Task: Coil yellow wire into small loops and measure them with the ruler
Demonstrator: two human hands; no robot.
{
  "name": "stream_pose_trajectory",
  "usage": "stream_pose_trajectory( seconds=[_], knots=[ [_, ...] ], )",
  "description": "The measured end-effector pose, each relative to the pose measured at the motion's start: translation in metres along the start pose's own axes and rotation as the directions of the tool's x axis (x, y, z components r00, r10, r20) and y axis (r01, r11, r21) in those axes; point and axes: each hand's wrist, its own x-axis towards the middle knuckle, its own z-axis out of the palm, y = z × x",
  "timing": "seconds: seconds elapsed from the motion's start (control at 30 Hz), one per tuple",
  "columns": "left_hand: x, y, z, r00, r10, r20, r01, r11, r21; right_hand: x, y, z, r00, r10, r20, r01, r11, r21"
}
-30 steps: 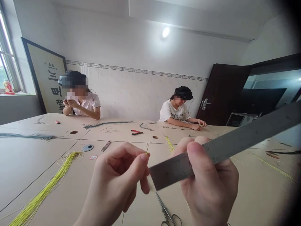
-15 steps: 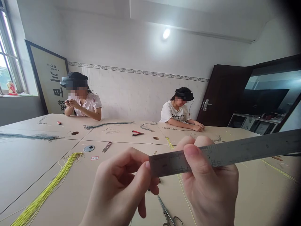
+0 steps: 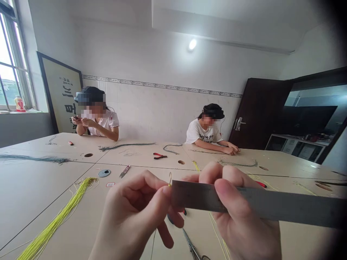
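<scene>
My left hand (image 3: 135,213) pinches a small fish hook (image 3: 170,177) between thumb and forefinger. Its curved bend sticks up above the fingertips, with a bit of yellow at its base. A thin line (image 3: 153,242) hangs below that hand. My right hand (image 3: 244,216) grips a steel ruler (image 3: 193,196), thumb across its face. The ruler's square end meets the left thumb tip, right beside the hook, and its far end runs off to the right. Below the hands lie scissors (image 3: 192,246), partly hidden.
A bundle of yellow lines (image 3: 63,213) lies left on the table, near a grey round cap (image 3: 104,173) and a thread snipper (image 3: 124,171). Red-handled pliers (image 3: 159,156) and dark line bundles (image 3: 127,145) lie farther back. Two people (image 3: 99,121) sit across the table.
The ruler has turned from rising rightward to sloping slightly down rightward, its face darker. The hook's bend now shows clearly above my left fingertips. The view has tilted up slightly.
</scene>
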Motion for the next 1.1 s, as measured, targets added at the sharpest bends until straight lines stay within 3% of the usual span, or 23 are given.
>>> stream_pose_trajectory(
  seconds=[0.17, 0.27, 0.33, 0.4, 0.43, 0.53, 0.63, 0.77, 0.9, 1.1],
  knots=[
    [-0.001, 0.0, -0.001, 1.0, 0.017, 0.003, -0.017, 1.0, 0.011, -0.002, -0.005, -0.002, 1.0, 0.0, 0.023, 0.0, 1.0, -0.003],
    [0.002, 0.0, -0.002, 0.984, 0.122, -0.131, -0.108, 0.988, 0.106, -0.002, -0.004, -0.003, 1.0, 0.015, 0.026, -0.013, 0.997, -0.074],
    [0.005, -0.001, -0.004, 0.955, 0.187, -0.231, -0.143, 0.971, 0.194, 0.0, -0.003, -0.003, 0.991, 0.132, 0.029, -0.122, 0.965, -0.232],
    [0.006, -0.002, -0.005, 0.945, 0.205, -0.256, -0.141, 0.958, 0.248, 0.003, 0.001, -0.001, 0.974, 0.224, -0.01, -0.201, 0.851, -0.485],
    [0.006, -0.004, -0.005, 0.949, 0.202, -0.24, -0.137, 0.955, 0.262, 0.004, 0.003, 0.0, 0.977, 0.211, -0.033, -0.186, 0.764, -0.618],
    [0.005, -0.009, -0.003, 0.951, 0.239, -0.198, -0.186, 0.95, 0.251, 0.007, 0.013, 0.006, 1.0, -0.028, 0.008, 0.019, 0.448, -0.894],
    [0.005, -0.012, 0.002, 0.91, 0.343, -0.234, -0.294, 0.93, 0.221, 0.008, 0.023, 0.011, 0.962, -0.239, 0.131, 0.178, 0.185, -0.966],
    [0.009, -0.011, 0.006, 0.882, 0.356, -0.308, -0.349, 0.934, 0.081, 0.01, 0.029, 0.01, 0.882, -0.424, 0.207, 0.216, -0.027, -0.976],
    [0.012, -0.007, 0.008, 0.854, 0.331, -0.402, -0.389, 0.919, -0.069, 0.013, 0.025, -0.003, 0.816, -0.494, 0.299, 0.256, -0.155, -0.954],
    [0.013, -0.003, 0.015, 0.791, 0.306, -0.53, -0.418, 0.903, -0.102, 0.023, 0.023, -0.03, 0.825, -0.455, 0.334, 0.335, -0.081, -0.939]
  ],
)
